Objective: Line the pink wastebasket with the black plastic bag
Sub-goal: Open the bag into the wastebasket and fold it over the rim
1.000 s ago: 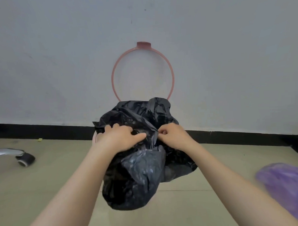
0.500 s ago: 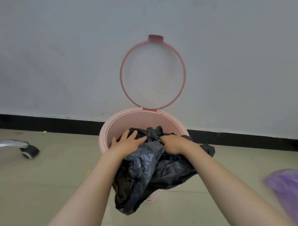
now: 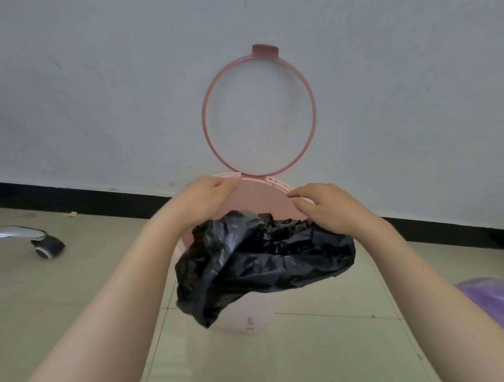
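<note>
A: How are the hands placed?

B: The left hand (image 3: 207,197) is seen at the far left part of the rim of the pink wastebasket (image 3: 263,203), fingers curled loosely, nothing clamped in it. The right hand (image 3: 326,209) is held at the far right part of the rim, its heel resting on the black plastic bag (image 3: 259,261); whether any film is pinched beneath it cannot be told. The hands are kept apart, one to each side of the opening.

A: And the bag?

B: It is bunched over the near half of the opening. Part is sunk inside, and a crumpled fold is draped over the near rim and down the front wall.

A: How much is judged done?

B: The bag is judged to be delivered to the basket but not yet spread. The far inner wall is left bare pink, and no edge is folded over the far rim.

A: What is left?

B: The mouth must be opened and drawn around the whole rim, and the body pushed down. The pink ring (image 3: 259,112) stands upright at the far edge, against the wall (image 3: 96,82); it is presumably to be lowered afterwards to trap the bag.
</note>
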Tool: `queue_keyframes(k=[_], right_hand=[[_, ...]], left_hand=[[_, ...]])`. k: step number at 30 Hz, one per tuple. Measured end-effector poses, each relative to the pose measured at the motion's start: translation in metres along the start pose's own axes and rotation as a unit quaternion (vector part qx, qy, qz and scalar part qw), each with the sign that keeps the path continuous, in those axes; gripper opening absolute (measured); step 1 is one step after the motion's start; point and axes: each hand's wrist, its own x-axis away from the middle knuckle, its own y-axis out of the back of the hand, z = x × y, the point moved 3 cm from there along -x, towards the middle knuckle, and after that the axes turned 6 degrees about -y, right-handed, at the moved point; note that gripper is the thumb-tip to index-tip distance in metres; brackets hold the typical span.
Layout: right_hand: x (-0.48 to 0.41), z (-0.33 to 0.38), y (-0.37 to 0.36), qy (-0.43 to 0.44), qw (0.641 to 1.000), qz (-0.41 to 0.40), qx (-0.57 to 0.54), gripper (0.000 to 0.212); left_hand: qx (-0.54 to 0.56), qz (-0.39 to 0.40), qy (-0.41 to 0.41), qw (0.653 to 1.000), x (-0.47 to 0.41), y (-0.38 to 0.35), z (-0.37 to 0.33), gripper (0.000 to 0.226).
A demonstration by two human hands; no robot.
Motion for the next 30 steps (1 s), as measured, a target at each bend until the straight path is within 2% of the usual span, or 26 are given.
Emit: queue_keyframes(k=[3, 6, 8, 10, 13, 16, 18, 19, 21, 22, 24, 25, 26, 28, 30], right_hand=[[0.014, -0.001, 0.01, -0.006, 1.0, 0.023, -0.016, 0.033], [0.025, -0.006, 0.01, -0.025, 0.993, 0.1, -0.063, 0.031], [0.03, -0.007, 0.008, -0.023, 0.991, 0.109, -0.071, 0.028], [0.032, -0.01, 0.009, -0.02, 0.995, 0.078, -0.061, 0.03], [0.031, -0.015, 0.012, -0.025, 0.998, 0.025, -0.061, 0.032], [0.028, -0.021, 0.009, -0.069, 0.997, -0.017, -0.007, 0.017], [0.025, -0.024, 0.003, -0.105, 0.992, -0.066, 0.014, 0.019], [0.023, -0.023, -0.001, -0.115, 0.99, -0.078, -0.004, 0.022], [0.018, -0.02, -0.014, -0.132, 0.976, -0.091, -0.149, 0.03], [0.014, -0.017, -0.021, -0.147, 0.947, -0.097, -0.268, 0.031], [0.004, -0.011, -0.036, -0.185, 0.856, -0.105, -0.472, 0.026], [-0.002, -0.008, -0.041, -0.206, 0.825, -0.117, -0.514, 0.025], [-0.008, -0.007, -0.046, -0.219, 0.82, -0.128, -0.514, 0.026], [-0.016, -0.004, -0.049, -0.206, 0.883, -0.156, -0.392, 0.038], [-0.018, -0.002, -0.05, -0.173, 0.939, -0.174, -0.242, 0.047]], left_hand=[[0.013, 0.057, -0.022, 0.998, 0.009, 0.008, -0.028, 0.068], [-0.065, 0.128, -0.036, 0.989, 0.017, 0.005, -0.047, 0.089], [-0.139, 0.151, -0.006, 0.979, 0.019, 0.004, -0.048, 0.091], [-0.19, 0.149, 0.016, 0.97, 0.017, 0.005, -0.044, 0.083], [-0.231, 0.14, 0.039, 0.962, 0.014, 0.009, -0.038, 0.085], [-0.316, 0.158, 0.086, 0.931, 0.013, 0.009, -0.026, 0.084], [-0.332, 0.182, 0.111, 0.919, 0.016, 0.007, -0.017, 0.074], [-0.318, 0.177, 0.112, 0.925, 0.015, 0.006, -0.014, 0.068], [-0.269, 0.105, 0.088, 0.954, 0.011, 0.01, -0.01, 0.055], [-0.223, 0.039, 0.074, 0.971, 0.008, 0.015, -0.009, 0.048], [-0.095, -0.089, 0.071, 0.989, 0.005, 0.024, -0.004, 0.039], [-0.035, -0.13, 0.072, 0.988, 0.005, 0.027, -0.001, 0.042], [0.006, -0.156, 0.074, 0.985, 0.005, 0.028, 0.003, 0.048], [0.022, -0.172, 0.08, 0.982, 0.005, 0.026, 0.013, 0.062], [-0.045, -0.148, 0.099, 0.983, 0.004, 0.023, 0.021, 0.069]])
